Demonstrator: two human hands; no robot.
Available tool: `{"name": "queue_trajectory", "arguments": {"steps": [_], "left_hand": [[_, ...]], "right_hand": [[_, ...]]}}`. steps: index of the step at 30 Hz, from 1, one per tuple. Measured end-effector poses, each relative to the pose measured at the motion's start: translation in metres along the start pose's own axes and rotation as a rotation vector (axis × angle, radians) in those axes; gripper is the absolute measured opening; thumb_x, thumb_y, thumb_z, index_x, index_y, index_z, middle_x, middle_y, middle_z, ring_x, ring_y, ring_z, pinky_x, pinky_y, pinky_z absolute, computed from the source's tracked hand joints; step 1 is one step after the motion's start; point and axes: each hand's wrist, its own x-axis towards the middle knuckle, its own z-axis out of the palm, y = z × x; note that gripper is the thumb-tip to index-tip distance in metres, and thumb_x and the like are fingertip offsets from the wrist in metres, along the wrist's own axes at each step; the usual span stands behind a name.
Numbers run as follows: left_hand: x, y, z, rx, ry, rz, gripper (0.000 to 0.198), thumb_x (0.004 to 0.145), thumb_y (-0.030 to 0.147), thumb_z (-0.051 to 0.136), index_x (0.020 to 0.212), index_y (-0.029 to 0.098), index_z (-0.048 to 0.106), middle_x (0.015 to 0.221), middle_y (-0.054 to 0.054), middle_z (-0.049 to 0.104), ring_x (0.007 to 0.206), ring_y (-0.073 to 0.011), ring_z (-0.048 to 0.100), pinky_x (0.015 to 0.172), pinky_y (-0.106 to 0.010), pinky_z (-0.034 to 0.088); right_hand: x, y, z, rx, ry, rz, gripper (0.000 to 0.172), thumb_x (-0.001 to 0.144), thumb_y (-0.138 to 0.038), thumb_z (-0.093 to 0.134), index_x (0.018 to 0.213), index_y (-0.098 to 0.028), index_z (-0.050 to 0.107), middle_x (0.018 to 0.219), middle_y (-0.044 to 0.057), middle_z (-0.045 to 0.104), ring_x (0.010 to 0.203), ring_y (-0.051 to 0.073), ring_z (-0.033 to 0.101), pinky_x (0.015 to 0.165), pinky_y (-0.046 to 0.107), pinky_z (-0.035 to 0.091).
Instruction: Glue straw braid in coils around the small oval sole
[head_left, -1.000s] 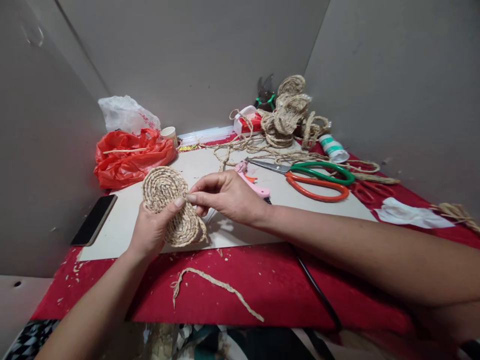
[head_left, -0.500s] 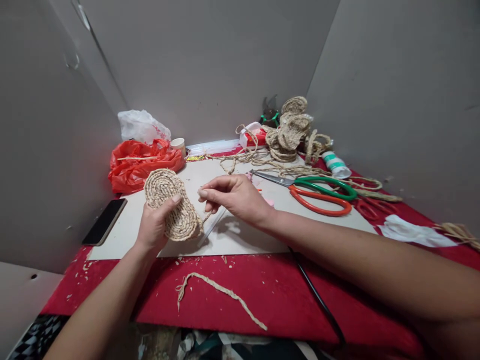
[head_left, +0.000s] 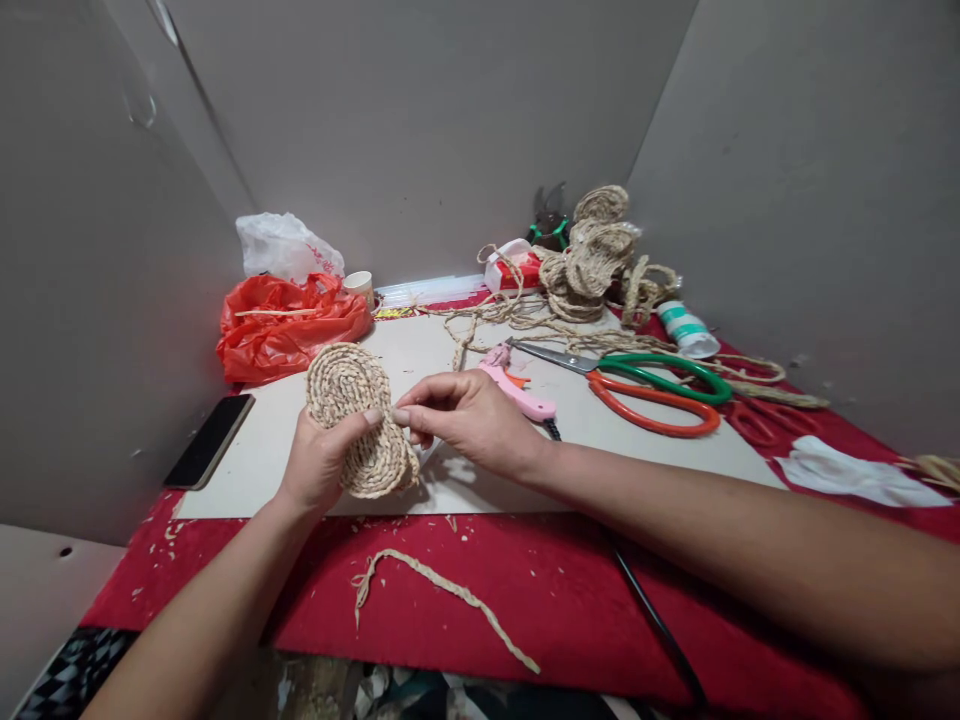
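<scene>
A sole-shaped piece of coiled straw braid (head_left: 360, 400) is tilted up above the white board. My left hand (head_left: 319, 455) grips it from the left side, thumb across its face and the other fingers behind. At its right edge, about halfway along, my right hand (head_left: 457, 415) pinches with thumb and forefinger; any braid end between those fingertips is hidden. Behind my right hand lies a pink glue gun (head_left: 529, 400) with an orange trigger. Large scissors (head_left: 637, 385) with green and orange handles lie farther right. A loose straw strand (head_left: 450, 585) rests on the red cloth in front.
Coiled straw pieces (head_left: 592, 255) and loose braid pile up at the back right beside pliers (head_left: 551, 220). A red plastic bag (head_left: 277, 340), a paper cup (head_left: 358, 287) and a phone (head_left: 210, 440) sit left. Grey walls enclose the table; a black cable (head_left: 656, 610) crosses the front edge.
My right fingertips have come from beside the straw piece to its right edge. The piece has shifted slightly right and down in my left hand. More of the glue gun shows.
</scene>
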Motion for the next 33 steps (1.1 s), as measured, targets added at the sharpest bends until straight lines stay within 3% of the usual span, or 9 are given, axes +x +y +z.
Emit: {"name": "queue_trajectory", "arguments": {"steps": [10,16,20,27,33], "left_hand": [[0.001,-0.007,0.002,0.041,0.039,-0.030,0.024,0.063,0.017,0.076,0.085,0.015,0.066,0.077,-0.001,0.067,0.066,-0.0152,0.063,0.065,-0.027,0.053],[0.000,0.009,0.001,-0.067,0.029,0.001,0.029,0.064,0.019,0.075,0.091,0.015,0.066,0.077,-0.001,0.066,0.062,-0.0137,0.062,0.060,-0.025,0.052],[0.000,0.013,-0.001,-0.114,0.055,0.010,0.035,0.062,0.019,0.077,0.096,0.016,0.066,0.079,0.000,0.066,0.062,-0.0132,0.062,0.059,-0.025,0.052],[0.000,0.006,-0.003,-0.090,-0.005,0.009,0.031,0.068,0.019,0.075,0.098,0.017,0.066,0.088,-0.003,0.070,0.075,-0.0179,0.067,0.073,-0.031,0.055],[0.001,0.005,-0.003,-0.040,-0.113,-0.118,0.040,0.067,0.023,0.077,0.105,0.015,0.065,0.091,-0.007,0.071,0.077,-0.0209,0.068,0.072,-0.031,0.055]], "right_hand": [[-0.007,0.003,0.005,-0.182,0.017,-0.168,0.014,0.074,-0.010,0.058,0.062,-0.012,0.065,0.054,-0.004,0.056,0.049,0.005,0.047,0.049,0.018,0.038],[-0.003,-0.014,-0.004,-0.058,-0.126,-0.042,0.013,0.072,-0.025,0.068,0.074,-0.012,0.070,0.062,0.001,0.066,0.056,0.009,0.061,0.055,0.022,0.049],[-0.001,-0.018,-0.003,-0.007,0.003,-0.035,0.020,0.071,-0.030,0.071,0.080,-0.013,0.070,0.066,0.001,0.068,0.055,0.010,0.062,0.049,0.021,0.049],[-0.004,-0.011,0.006,-0.013,0.001,0.017,0.019,0.064,-0.028,0.077,0.070,-0.013,0.068,0.058,-0.003,0.063,0.050,0.006,0.055,0.050,0.019,0.047],[0.000,-0.010,0.000,0.008,0.055,0.048,0.014,0.065,-0.021,0.075,0.071,-0.012,0.065,0.057,-0.004,0.060,0.048,0.005,0.052,0.049,0.018,0.044]]}}
